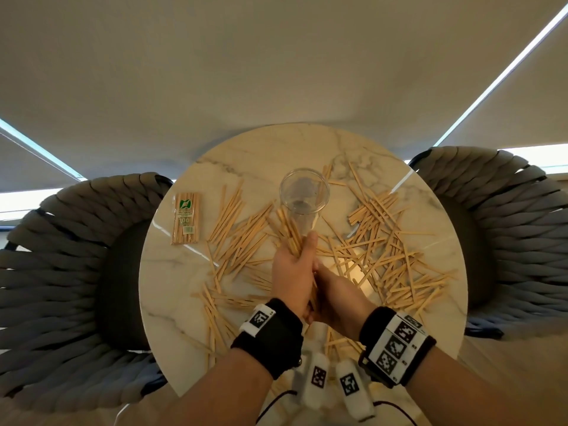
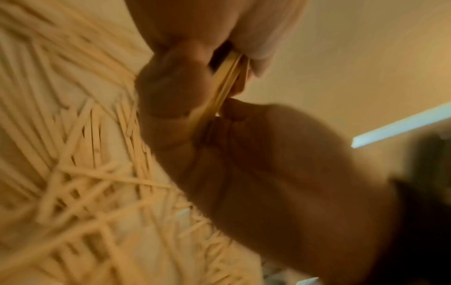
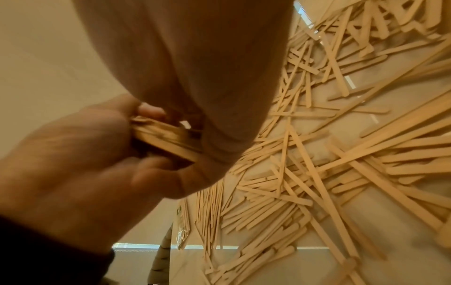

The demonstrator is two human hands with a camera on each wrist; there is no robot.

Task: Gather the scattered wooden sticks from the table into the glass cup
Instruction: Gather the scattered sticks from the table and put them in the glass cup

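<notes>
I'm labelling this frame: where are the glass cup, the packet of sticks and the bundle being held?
glass cup [image 1: 304, 192], head view, inner wall below rim.
packet of sticks [image 1: 186, 218], head view, middle of wrapper.
bundle of sticks [image 3: 165, 140], right wrist view, ends between both hands.

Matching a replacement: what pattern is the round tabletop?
Cream marble with grey veins, on the tabletop; clearest in the head view.

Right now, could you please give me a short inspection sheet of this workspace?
Surface: round marble table.
Job's things: glass cup empty; loose sticks strewn across the tabletop.
Clutter: sealed stick packet at far left.
Hands: left hand grips a stick bundle; right hand pinches its near end.
Cables: thin black leads at the near edge.
Surroundings: woven chairs on both sides.
</notes>
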